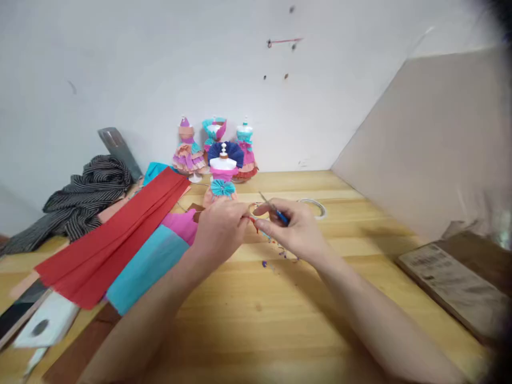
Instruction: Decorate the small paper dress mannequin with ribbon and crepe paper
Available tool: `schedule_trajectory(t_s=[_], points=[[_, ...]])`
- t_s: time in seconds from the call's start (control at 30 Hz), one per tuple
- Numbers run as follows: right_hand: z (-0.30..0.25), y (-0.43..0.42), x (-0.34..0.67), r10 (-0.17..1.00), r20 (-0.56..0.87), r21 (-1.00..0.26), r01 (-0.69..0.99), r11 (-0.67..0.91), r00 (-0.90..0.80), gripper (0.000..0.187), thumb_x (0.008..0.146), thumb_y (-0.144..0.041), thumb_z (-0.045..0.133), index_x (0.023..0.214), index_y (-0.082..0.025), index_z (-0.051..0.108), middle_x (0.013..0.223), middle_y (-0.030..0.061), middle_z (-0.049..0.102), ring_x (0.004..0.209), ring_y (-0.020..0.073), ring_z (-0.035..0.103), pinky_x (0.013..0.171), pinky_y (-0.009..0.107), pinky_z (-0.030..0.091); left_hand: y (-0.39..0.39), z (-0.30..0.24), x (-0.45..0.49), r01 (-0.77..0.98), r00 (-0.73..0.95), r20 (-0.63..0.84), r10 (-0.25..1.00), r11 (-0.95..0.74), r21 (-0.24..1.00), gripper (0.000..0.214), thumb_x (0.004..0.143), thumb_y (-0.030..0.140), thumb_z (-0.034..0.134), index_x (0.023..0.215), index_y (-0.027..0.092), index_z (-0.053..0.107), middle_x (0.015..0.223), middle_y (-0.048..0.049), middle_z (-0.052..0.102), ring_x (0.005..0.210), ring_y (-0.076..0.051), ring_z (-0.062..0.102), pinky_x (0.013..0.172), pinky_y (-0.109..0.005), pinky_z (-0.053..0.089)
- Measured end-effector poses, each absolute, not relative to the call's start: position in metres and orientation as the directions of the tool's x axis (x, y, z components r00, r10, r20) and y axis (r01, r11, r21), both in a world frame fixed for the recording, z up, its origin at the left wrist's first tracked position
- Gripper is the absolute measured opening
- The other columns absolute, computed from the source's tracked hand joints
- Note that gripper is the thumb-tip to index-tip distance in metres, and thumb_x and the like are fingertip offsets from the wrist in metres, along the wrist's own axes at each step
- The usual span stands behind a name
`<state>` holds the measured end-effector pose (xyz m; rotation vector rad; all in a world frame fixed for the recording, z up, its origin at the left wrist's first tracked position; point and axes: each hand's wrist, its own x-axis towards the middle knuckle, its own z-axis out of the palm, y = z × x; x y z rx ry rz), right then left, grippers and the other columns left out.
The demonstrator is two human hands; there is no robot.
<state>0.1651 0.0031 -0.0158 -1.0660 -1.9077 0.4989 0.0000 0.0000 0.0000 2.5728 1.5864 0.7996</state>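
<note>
My left hand is closed, its fingertips pinching a small red piece of paper or cloth. Opposite it, my right hand is curled around a slim tool with a pointed metal end and a blue handle; its exact kind is unclear. The right thumb and index finger reach to the red piece, though whether they touch it I cannot tell. Small coloured scraps lie on the table below. Just behind my left hand stands a mini dress form with a navy ruffle, pink band and turquoise rosette.
Behind it, three more dressed forms stand by the wall. Red and turquoise sheets lie at left, near a striped cloth and a white block. A white ring and a brown package are at right.
</note>
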Motion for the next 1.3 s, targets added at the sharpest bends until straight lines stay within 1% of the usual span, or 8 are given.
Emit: schedule_trajectory(t_s=[0.13,0.33,0.5,0.77,0.9,0.97,1.07,1.3], points=[[-0.017,-0.001,0.161,0.805,0.536,-0.630,0.513,0.583,-0.256,0.014,0.077,-0.023,0.057,0.066,-0.015,0.059,0.054,-0.0028,0.046,0.052,0.0088,0.039,0.051,0.023,0.030,0.002,0.003,-0.001,0.754,0.371,0.342,0.863,-0.495,0.431,0.018,0.077,0.011,0.052,0.075,0.017,0.069,0.073,-0.0028,0.068,0.072,-0.016,0.057,0.064,-0.027,0.038],[-0.011,0.006,0.170,0.895,0.387,-0.824,0.352,0.444,-0.223,0.020,0.074,-0.032,0.059,0.063,-0.015,0.058,0.052,-0.0036,0.043,0.049,0.0084,0.033,0.047,0.023,0.026,0.001,0.007,-0.002,0.693,0.348,0.285,0.893,-0.450,0.563,0.014,0.075,0.013,0.055,0.066,0.015,0.065,0.061,0.0000,0.061,0.060,-0.011,0.049,0.059,-0.024,0.034],[-0.009,0.010,0.171,0.908,0.354,-0.870,0.278,0.408,-0.224,0.021,0.072,-0.035,0.060,0.064,-0.016,0.058,0.056,-0.0018,0.048,0.052,0.0094,0.037,0.050,0.025,0.029,0.007,0.001,-0.008,0.605,0.359,0.242,0.902,-0.422,0.675,0.013,0.073,0.016,0.056,0.064,0.015,0.064,0.057,0.0011,0.058,0.057,-0.010,0.047,0.057,-0.023,0.034],[-0.004,0.024,0.193,0.919,0.374,-0.802,0.456,0.387,-0.123,0.037,0.073,-0.037,0.061,0.049,-0.019,0.040,0.051,-0.0050,0.028,0.049,0.0079,0.026,0.048,0.026,0.018,0.016,-0.007,-0.009,0.355,0.368,0.192,0.910,-0.329,0.875,0.016,0.069,0.025,0.059,0.057,0.014,0.060,0.053,0.0024,0.051,0.052,-0.008,0.043,0.049,-0.021,0.030],[-0.002,0.020,0.192,0.918,0.329,-0.871,0.305,0.385,-0.222,0.018,0.071,-0.033,0.065,0.078,-0.016,0.063,0.054,-0.0071,0.028,0.049,0.0077,0.026,0.049,0.026,0.019,0.015,-0.002,-0.008,0.275,0.394,0.080,0.915,-0.201,0.940,0.018,0.067,0.026,0.059,0.054,0.014,0.057,0.048,0.0038,0.048,0.046,-0.007,0.040,0.045,-0.021,0.028],[-0.002,0.015,0.186,0.910,0.280,-0.894,0.263,0.363,-0.305,0.030,0.071,-0.030,0.066,0.097,-0.014,0.066,0.055,-0.0081,0.025,0.049,0.0075,0.023,0.049,0.026,0.018,0.015,-0.001,-0.008,0.278,0.429,0.028,0.903,-0.161,0.947,0.018,0.068,0.026,0.058,0.054,0.014,0.057,0.047,0.0040,0.048,0.045,-0.006,0.039,0.044,-0.020,0.028],[-0.006,0.012,0.178,0.903,0.242,-0.902,0.261,0.345,-0.355,0.036,0.070,-0.030,0.067,0.101,-0.012,0.068,0.054,-0.0082,0.024,0.050,0.0075,0.023,0.050,0.026,0.018,0.015,0.000,-0.009,0.301,0.468,-0.023,0.883,-0.135,0.944,0.019,0.069,0.029,0.058,0.058,0.014,0.059,0.048,0.0036,0.049,0.044,-0.006,0.038,0.043,-0.019,0.028],[-0.017,0.021,0.177,0.919,0.248,-0.928,0.198,0.316,-0.308,0.021,0.069,-0.036,0.067,0.070,-0.015,0.066,0.061,-0.0009,0.053,0.058,0.0115,0.044,0.058,0.027,0.034,0.013,0.004,-0.011,0.260,0.523,-0.023,0.852,-0.134,0.956,0.023,0.073,0.033,0.058,0.066,0.012,0.065,0.059,-0.0005,0.058,0.048,-0.006,0.042,0.045,-0.018,0.034]])
